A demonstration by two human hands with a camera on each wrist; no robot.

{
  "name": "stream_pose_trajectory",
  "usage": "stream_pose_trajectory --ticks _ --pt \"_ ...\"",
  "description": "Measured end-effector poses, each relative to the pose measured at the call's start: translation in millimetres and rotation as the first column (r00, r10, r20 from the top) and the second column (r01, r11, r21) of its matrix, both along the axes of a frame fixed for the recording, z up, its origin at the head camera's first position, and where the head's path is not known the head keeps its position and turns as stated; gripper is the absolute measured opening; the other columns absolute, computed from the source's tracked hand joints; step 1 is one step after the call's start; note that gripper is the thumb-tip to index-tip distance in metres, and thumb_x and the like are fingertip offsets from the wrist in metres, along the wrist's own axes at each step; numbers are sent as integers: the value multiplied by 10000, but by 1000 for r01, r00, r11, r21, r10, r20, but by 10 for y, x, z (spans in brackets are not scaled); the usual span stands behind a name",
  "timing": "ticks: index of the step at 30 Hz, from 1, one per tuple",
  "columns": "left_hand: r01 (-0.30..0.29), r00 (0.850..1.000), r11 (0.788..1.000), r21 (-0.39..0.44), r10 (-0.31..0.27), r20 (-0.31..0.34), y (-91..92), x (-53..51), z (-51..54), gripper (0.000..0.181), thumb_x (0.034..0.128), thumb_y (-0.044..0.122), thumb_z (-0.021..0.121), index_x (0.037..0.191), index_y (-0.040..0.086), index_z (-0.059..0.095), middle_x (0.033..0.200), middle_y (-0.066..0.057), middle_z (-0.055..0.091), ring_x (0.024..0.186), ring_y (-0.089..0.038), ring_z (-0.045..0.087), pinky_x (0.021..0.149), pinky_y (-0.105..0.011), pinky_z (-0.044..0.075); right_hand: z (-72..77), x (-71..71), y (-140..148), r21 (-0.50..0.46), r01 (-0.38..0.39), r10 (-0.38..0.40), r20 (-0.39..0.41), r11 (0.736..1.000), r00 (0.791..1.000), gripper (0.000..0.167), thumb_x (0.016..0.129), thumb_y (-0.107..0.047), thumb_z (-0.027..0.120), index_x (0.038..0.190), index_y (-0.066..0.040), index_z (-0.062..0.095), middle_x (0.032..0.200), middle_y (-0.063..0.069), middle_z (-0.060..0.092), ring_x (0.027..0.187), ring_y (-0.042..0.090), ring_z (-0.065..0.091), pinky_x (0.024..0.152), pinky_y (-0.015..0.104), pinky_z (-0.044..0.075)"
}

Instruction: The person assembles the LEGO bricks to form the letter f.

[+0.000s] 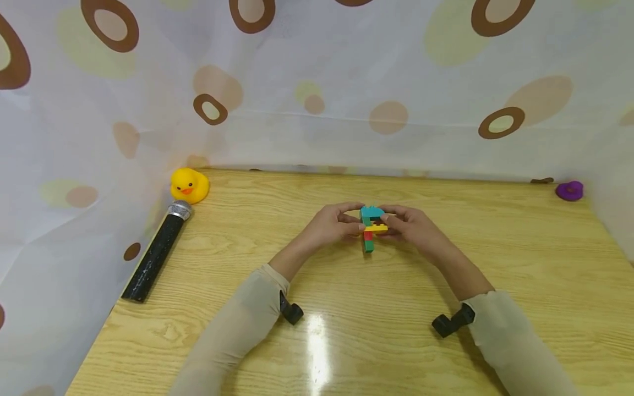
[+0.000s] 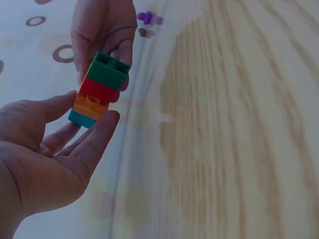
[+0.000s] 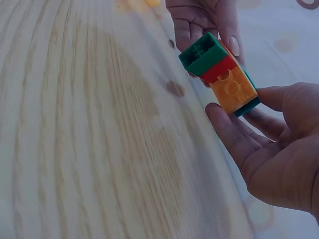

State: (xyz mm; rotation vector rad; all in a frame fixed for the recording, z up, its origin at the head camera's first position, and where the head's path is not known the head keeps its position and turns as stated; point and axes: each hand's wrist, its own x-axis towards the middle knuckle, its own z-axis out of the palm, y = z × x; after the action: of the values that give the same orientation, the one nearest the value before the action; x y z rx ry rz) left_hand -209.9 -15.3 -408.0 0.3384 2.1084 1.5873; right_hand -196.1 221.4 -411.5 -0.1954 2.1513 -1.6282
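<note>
A toy-brick assembly [image 1: 368, 235] is held up by both hands at the middle of the table. From top to bottom it has a blue brick [image 1: 372, 212], a green one, a yellow brick [image 1: 377, 227] jutting right, a red brick [image 2: 98, 90] and a green brick [image 3: 203, 55] with its hollow underside showing in the wrist views. My left hand [image 1: 331, 225] pinches the assembly from the left with thumb and fingers. From the right, my right hand [image 1: 413, 226] grips it near the blue and yellow bricks. Some fingertips are hidden behind the bricks.
The wooden table [image 1: 317, 286] meets a patterned cloth [image 1: 346, 82] at the back and sides. At the left stand a yellow rubber duck [image 1: 190, 186] and a lying black microphone [image 1: 156, 256]. A small purple duck-like toy [image 1: 570, 191] is in the far right corner.
</note>
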Motion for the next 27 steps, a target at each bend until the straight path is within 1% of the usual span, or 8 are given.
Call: stream_pose_trajectory --ticks 5,7,11,15,20,23,27 --pt "8 999 999 -31 -7 41 11 -37 -58 551 979 207 689 1503 204 519 1356 -111 644 1110 -195 705 922 -345 589 -48 -37 13 19 -18 17 55 1000 998 529 1090 -271 482 1543 -19 381 1385 265 555 1066 241 706 939 351 583" --pt "13 998 1000 -17 -12 61 13 -49 -78 545 987 173 672 1508 180 511 1375 -126 624 1110 -207 705 924 -345 591 -70 -45 9 27 -18 16 71 999 997 513 1091 -263 478 1534 -20 388 1382 261 560 1062 242 704 935 342 584" --pt "24 997 999 -34 -22 74 18 -64 -106 542 996 153 653 1516 165 497 1393 -136 615 1120 -207 700 918 -326 590 -99 -53 -16 63 -34 29 76 997 997 504 1093 -259 473 1524 -13 386 1382 276 569 1079 246 696 925 329 588" --pt "23 995 999 -37 -20 96 17 -64 -120 547 997 153 655 1518 169 493 1407 -141 606 1138 -219 696 920 -334 592 -99 -51 -37 119 -50 44 53 992 998 519 1094 -272 468 1532 -10 374 1370 273 573 1102 287 678 933 350 588" --pt "30 995 998 -46 -26 93 21 -51 -125 561 990 180 670 1519 144 490 1400 -144 610 1122 -219 700 916 -338 594 -81 -50 -37 223 -67 71 -11 972 997 484 1092 -283 472 1492 -13 435 1304 235 602 1059 295 662 930 381 592" --pt "28 995 998 -60 -22 97 23 -38 -131 566 987 194 677 1518 138 490 1399 -137 610 1099 -202 702 903 -328 597 -71 -47 -42 250 -74 84 -31 965 996 451 1088 -270 483 1457 -12 482 1285 219 605 1056 298 658 933 391 591" --pt "18 996 996 -87 -10 87 24 -27 -133 556 984 201 683 1508 152 506 1381 -118 619 1064 -179 705 874 -313 604 -63 -47 -51 273 -82 97 -42 959 994 446 1087 -257 485 1451 2 498 1294 222 599 1070 304 667 933 391 591"
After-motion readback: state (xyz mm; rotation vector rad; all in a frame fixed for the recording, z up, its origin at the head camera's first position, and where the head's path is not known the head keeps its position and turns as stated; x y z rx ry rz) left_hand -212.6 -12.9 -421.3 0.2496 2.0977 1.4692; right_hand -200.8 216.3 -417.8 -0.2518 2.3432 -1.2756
